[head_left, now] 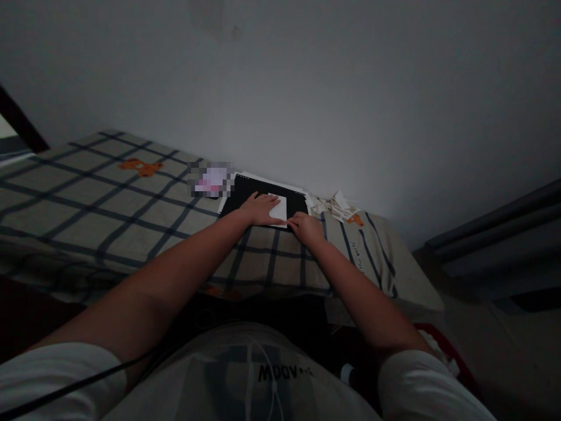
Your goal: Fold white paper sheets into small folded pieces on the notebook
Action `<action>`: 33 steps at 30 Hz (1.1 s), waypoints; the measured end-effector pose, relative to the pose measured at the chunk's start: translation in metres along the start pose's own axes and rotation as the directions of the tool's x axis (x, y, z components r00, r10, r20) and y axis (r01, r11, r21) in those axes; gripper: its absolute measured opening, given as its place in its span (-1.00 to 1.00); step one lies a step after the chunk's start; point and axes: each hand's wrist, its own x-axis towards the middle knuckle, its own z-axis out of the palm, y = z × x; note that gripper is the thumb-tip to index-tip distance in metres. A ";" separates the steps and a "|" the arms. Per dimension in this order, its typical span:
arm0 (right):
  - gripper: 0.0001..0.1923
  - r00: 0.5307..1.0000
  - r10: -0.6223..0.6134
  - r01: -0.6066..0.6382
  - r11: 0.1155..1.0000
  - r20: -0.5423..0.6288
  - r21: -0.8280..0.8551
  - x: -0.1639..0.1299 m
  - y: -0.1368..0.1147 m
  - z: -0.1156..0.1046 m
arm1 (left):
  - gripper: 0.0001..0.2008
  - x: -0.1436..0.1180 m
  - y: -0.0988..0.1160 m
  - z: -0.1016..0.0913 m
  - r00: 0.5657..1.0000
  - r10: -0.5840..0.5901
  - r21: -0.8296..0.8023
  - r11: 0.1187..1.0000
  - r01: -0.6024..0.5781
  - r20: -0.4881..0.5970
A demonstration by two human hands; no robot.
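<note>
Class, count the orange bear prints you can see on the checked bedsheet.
2: one bear far left, one bear right of the right hand beside paper scraps. Others may be hidden.

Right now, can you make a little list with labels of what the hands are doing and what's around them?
left hand: flat on a small white paper
right hand: fingertips at the paper's near corner
under the paper: black board on a checked bedsheet
beside it: torn paper scraps to the right
behind: plain wall
light: dim
</note>
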 end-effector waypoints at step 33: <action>-0.87 0.936 0.331 -0.228 0.309 0.120 0.923 0.069 0.025 0.023 | -0.02 -0.007 -0.014 -0.009 0.964 -0.038 -0.295 0.955 -0.043 -0.264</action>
